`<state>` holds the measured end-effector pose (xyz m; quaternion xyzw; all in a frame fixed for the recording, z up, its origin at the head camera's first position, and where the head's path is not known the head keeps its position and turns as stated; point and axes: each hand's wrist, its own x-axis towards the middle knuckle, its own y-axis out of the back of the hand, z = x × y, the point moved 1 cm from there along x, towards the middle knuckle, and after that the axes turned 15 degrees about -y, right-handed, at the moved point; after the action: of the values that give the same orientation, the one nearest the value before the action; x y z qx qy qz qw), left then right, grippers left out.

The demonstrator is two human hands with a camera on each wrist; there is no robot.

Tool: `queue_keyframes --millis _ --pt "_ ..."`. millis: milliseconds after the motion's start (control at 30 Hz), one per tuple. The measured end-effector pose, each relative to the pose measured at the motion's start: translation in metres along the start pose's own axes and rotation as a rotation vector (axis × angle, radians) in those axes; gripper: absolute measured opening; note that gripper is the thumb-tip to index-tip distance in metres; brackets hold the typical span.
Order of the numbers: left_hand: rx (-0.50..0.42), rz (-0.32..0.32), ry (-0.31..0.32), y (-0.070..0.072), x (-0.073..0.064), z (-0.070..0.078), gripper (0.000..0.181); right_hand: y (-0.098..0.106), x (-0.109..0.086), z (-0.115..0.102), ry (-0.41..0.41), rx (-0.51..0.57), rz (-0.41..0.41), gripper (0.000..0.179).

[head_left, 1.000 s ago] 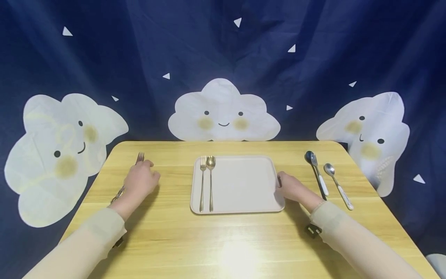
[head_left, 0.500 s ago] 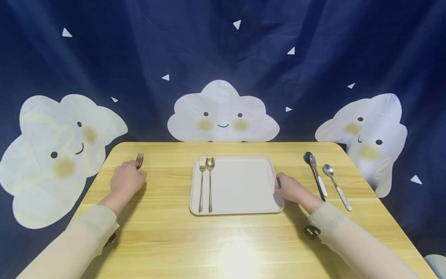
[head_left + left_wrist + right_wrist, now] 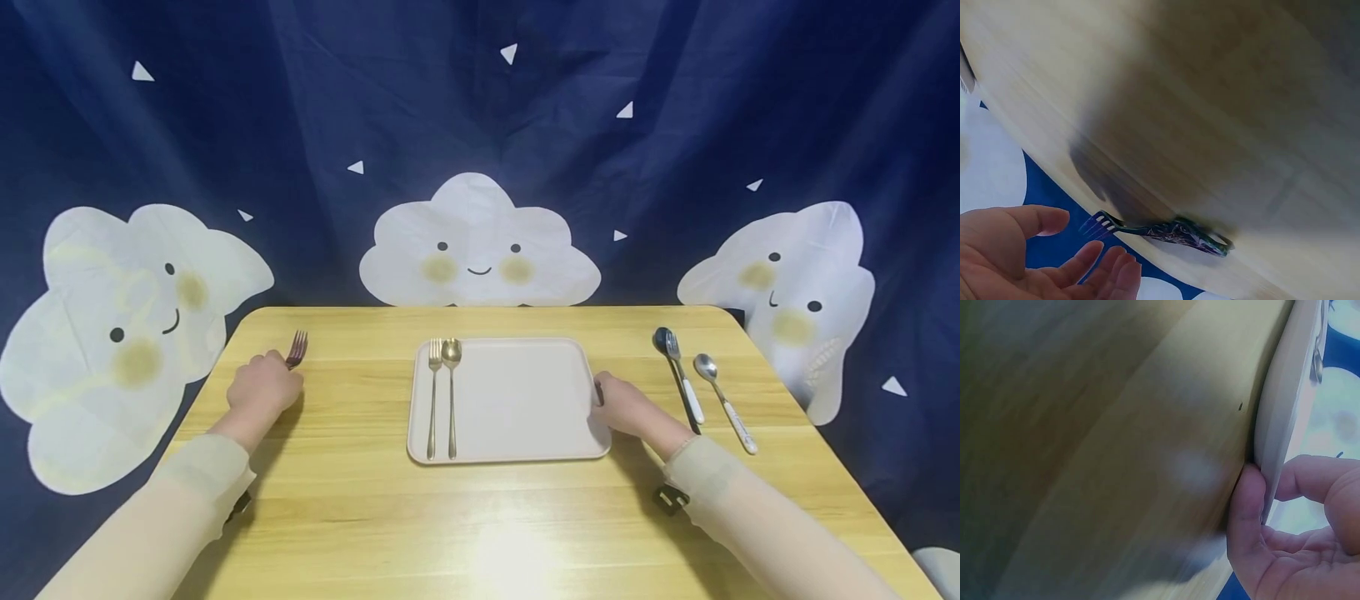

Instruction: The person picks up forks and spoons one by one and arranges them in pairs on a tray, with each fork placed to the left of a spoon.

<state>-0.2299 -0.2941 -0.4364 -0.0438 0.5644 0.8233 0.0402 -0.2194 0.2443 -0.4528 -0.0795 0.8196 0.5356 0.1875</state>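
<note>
A dark fork (image 3: 297, 347) with an ornate handle lies at the left side of the table. My left hand (image 3: 264, 383) is over its handle, hiding it in the head view. In the left wrist view the thumb and fingers are spread beside the fork (image 3: 1172, 232), with a gap between them. A pale rectangular tray (image 3: 525, 400) lies mid-table, bearing a gold fork (image 3: 432, 404) and a gold spoon (image 3: 452, 404) along its left side. At the tray's right edge, my right hand (image 3: 626, 404) pinches the rim, thumb on one face and a finger on the other.
Right of the tray lie a dark spoon (image 3: 662, 337), a fork with a white handle (image 3: 690, 396) overlapping it, and a spoon with a patterned white handle (image 3: 723, 404). A blue curtain (image 3: 480, 100) with clouds hangs behind the wooden table (image 3: 360, 517).
My left hand has moved left, covering the dark fork's handle, which showed beside the wrist before. The right hand has stayed at the tray's edge.
</note>
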Motion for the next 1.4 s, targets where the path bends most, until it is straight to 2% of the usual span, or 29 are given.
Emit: queue_keyframes --millis 267,500,700,1133,1267,1400 --pt "0.006 -0.024 0.019 -0.003 0.001 0.001 0.049 0.0 0.0 0.0 0.014 0.002 0.007 0.056" --pt "0.003 -0.079 0.056 -0.005 0.001 -0.003 0.051 -0.002 0.0 0.002 0.023 0.01 0.008 0.054" --pt "0.008 -0.089 0.049 -0.003 0.003 -0.005 0.05 -0.002 0.001 0.002 0.008 0.015 0.011 0.055" --pt "0.015 -0.105 0.053 -0.003 0.01 -0.009 0.032 0.0 0.0 0.001 0.019 0.013 0.016 0.053" --pt "0.021 -0.121 0.046 -0.002 0.015 -0.011 0.028 0.0 -0.001 0.0 0.015 0.009 0.017 0.055" --pt "0.039 -0.164 0.019 0.001 0.019 -0.014 0.028 0.0 -0.001 0.0 0.015 0.008 0.019 0.055"
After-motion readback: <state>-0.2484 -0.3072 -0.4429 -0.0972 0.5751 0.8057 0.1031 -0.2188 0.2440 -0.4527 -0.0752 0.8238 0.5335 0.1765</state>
